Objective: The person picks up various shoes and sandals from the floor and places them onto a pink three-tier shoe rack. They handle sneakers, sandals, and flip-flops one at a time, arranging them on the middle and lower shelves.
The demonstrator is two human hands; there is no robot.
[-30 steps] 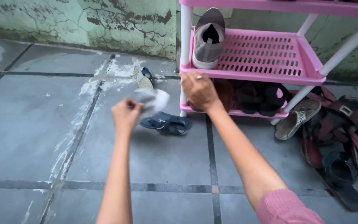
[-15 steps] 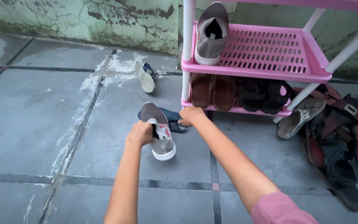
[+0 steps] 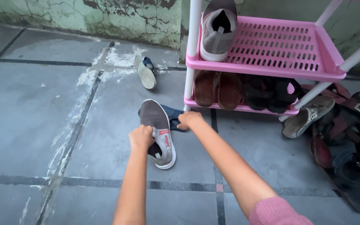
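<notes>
My left hand (image 3: 141, 137) grips the opening of a grey slip-on shoe (image 3: 158, 129) that rests on the grey tiled floor, toe pointing away from me. My right hand (image 3: 189, 120) reaches just past it and closes on a dark blue sandal (image 3: 173, 115) lying on the floor beside the shoe. A matching grey shoe (image 3: 217, 29) stands on the middle shelf of a pink plastic shoe rack (image 3: 271, 50).
Brown and black sandals (image 3: 246, 89) fill the rack's bottom shelf. A pile of dark and red sandals (image 3: 346, 133) lies on the floor to the right. A lone shoe (image 3: 145, 73) lies on its side near the cracked green wall (image 3: 105, 16).
My left hand brought the grey shoe down from mid-air to the floor. My right hand dropped from the rack's shelf edge to the blue sandal.
</notes>
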